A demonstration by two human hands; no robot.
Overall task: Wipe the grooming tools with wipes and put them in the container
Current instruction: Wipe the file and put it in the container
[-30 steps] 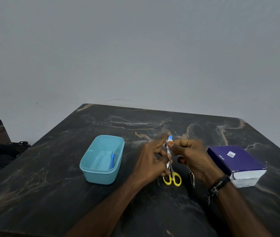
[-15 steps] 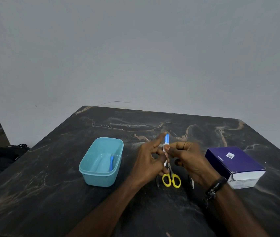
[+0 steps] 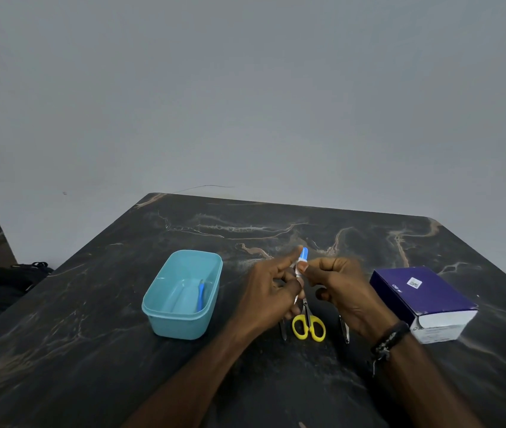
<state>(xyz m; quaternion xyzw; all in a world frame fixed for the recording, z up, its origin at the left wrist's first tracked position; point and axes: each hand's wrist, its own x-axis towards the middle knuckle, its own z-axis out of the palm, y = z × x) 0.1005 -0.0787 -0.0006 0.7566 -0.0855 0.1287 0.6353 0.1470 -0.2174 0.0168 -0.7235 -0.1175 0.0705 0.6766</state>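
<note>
My left hand (image 3: 271,293) holds a thin blue-handled grooming tool (image 3: 304,253) upright above the dark table, its blue tip sticking up. My right hand (image 3: 343,288) pinches a small white wipe (image 3: 300,267) around the tool's shaft. Under the hands lie yellow-handled scissors (image 3: 309,327), with a small metal tool (image 3: 282,330) to their left and another metal tool (image 3: 343,330) to their right. The turquoise container (image 3: 165,319) stands to the left with one blue-handled tool (image 3: 200,295) inside.
A purple and white box (image 3: 424,296) sits right of my right hand on the dark marbled table (image 3: 91,350). A black bag (image 3: 10,281) lies on the floor at the far left. A plain wall rises behind the table.
Both hands stay together at the same spot; the blue tip shifts slightly as the wipe slides along the tool. The view has drifted a little.
</note>
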